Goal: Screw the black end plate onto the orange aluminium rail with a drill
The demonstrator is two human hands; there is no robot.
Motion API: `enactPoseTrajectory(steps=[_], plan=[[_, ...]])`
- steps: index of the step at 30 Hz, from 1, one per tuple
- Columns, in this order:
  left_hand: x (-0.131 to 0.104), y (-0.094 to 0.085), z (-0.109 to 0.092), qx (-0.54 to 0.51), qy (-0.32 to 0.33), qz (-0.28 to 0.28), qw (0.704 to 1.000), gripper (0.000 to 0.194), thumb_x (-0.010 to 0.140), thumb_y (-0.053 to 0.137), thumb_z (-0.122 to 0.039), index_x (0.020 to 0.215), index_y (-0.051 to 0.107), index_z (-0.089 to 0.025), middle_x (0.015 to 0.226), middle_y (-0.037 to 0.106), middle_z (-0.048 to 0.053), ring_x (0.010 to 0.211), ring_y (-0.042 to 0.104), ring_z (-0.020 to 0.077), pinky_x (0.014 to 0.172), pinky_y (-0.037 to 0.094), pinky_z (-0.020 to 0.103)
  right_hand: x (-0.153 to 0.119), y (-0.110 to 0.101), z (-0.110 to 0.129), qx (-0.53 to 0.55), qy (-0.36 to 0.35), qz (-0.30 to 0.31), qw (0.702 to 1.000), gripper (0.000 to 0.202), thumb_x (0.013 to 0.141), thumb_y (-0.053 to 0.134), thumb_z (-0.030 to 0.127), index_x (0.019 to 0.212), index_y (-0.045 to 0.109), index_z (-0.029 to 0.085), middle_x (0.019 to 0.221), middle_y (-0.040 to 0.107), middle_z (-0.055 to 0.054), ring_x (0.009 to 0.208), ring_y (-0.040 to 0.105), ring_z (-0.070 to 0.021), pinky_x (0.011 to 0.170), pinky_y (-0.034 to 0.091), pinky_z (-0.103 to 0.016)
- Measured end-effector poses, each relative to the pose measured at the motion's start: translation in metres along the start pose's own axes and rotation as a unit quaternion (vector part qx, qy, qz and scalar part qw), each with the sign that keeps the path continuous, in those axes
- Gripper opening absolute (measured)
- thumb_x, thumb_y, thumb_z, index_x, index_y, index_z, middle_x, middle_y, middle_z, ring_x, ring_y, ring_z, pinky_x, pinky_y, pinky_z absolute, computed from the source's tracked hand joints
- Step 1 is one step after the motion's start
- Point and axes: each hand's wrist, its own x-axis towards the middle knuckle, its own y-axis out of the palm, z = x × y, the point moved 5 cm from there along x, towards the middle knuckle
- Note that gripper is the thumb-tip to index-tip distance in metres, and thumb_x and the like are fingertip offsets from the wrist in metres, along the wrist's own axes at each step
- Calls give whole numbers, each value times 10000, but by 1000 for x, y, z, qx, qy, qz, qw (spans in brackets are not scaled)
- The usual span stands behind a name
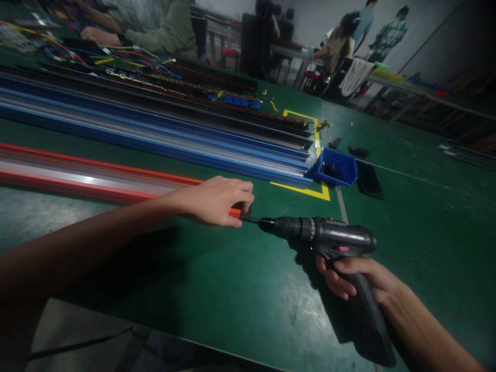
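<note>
My left hand [220,200] is closed over the right end of a long orange and silver profile [89,180] on the green table. A small black end piece [245,211] shows at its fingertips. In my right hand [358,276] is a black cordless drill [341,237], its fingers wrapped around the handle. The drill points left, and its thin bit reaches the black piece at the profile's end. Whether the tip sits in a screw is too small to tell.
Behind the orange profile lie stacked blue profiles [155,139] and black strips. A blue bin [337,168] with dark parts stands at their right end, beside a black tray [369,179]. Coloured wires [135,54] and another person's hand [98,37] are at the upper left.
</note>
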Motion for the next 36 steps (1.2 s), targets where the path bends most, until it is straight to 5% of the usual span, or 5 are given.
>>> enactPoseTrajectory(steps=[36], plan=[[1, 0, 0, -11, -3, 8, 1000, 206, 830, 754, -426, 921, 663, -266, 1028, 615, 2, 979, 612, 193, 691, 317, 316, 0, 2, 1, -8, 12, -7, 1000, 258, 898, 775, 248, 1092, 789, 78, 796, 668, -38, 515, 529, -59, 574, 549, -212]])
